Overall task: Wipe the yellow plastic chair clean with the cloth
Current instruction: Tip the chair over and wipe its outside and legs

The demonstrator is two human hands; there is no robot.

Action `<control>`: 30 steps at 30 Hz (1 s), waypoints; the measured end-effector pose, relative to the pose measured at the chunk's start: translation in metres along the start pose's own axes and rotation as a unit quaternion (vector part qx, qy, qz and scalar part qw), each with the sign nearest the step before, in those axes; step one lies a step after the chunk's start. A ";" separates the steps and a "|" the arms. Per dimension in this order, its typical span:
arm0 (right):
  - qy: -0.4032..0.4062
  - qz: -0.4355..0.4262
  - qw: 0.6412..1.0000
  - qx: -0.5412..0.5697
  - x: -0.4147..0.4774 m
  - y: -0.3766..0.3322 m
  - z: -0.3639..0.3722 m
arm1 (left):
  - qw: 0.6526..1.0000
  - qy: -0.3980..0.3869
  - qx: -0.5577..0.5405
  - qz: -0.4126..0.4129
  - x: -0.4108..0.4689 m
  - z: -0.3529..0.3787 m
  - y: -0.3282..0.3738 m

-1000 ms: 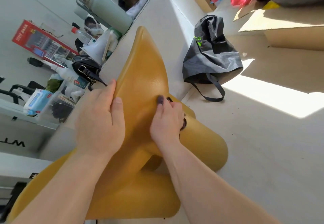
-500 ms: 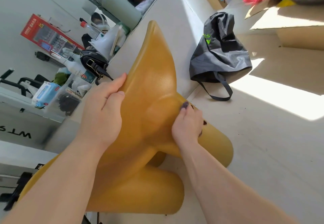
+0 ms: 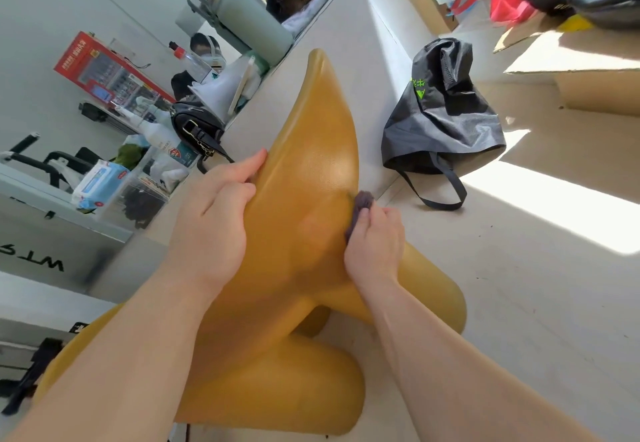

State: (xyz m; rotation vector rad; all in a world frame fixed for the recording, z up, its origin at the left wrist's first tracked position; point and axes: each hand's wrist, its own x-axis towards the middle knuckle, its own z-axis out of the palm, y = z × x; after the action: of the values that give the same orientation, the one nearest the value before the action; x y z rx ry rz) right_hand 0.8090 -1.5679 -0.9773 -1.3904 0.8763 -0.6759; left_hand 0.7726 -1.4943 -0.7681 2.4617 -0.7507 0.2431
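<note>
Right grip point(image 3: 375, 244) clutches cloth point(image 3: 362, 200) against the yellow chair point(image 3: 311, 171) on pale floor point(image 3: 526, 310); left grip point(image 3: 207, 223) clasps its edge.

the left grip point(image 3: 211, 230) holds the yellow chair point(image 3: 311, 171), with fingers curled round its left edge. the right grip point(image 3: 375, 244) pinches a small dark cloth point(image 3: 361, 204) and presses it on the chair's right edge. a grey bag point(image 3: 443, 119) sits on the floor point(image 3: 519, 303) near the chair. a green flask point(image 3: 246, 19) lies on the white worktop point(image 3: 346, 19) behind.
</note>
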 end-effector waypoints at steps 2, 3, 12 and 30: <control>0.003 -0.020 0.999 0.032 -0.006 -0.032 -0.001 | 0.999 -0.005 0.017 0.036 -0.001 0.001 -0.003; 0.008 -0.059 0.996 0.070 -0.013 -0.053 -0.001 | 0.998 -0.006 0.024 0.052 -0.001 0.002 -0.004; 0.028 -0.178 0.984 -0.015 -0.041 -0.005 0.012 | 0.988 0.009 0.111 0.105 -0.001 0.006 -0.014; 0.025 -0.057 0.994 -0.092 -0.059 0.055 0.014 | 0.944 0.036 0.270 0.185 -0.007 0.013 -0.023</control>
State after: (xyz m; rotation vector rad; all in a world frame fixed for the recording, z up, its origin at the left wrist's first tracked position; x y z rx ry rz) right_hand 0.7840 -1.5058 -1.0253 -1.6041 0.9219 -0.7333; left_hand 0.7797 -1.4824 -0.7915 2.7677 -1.2474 0.7665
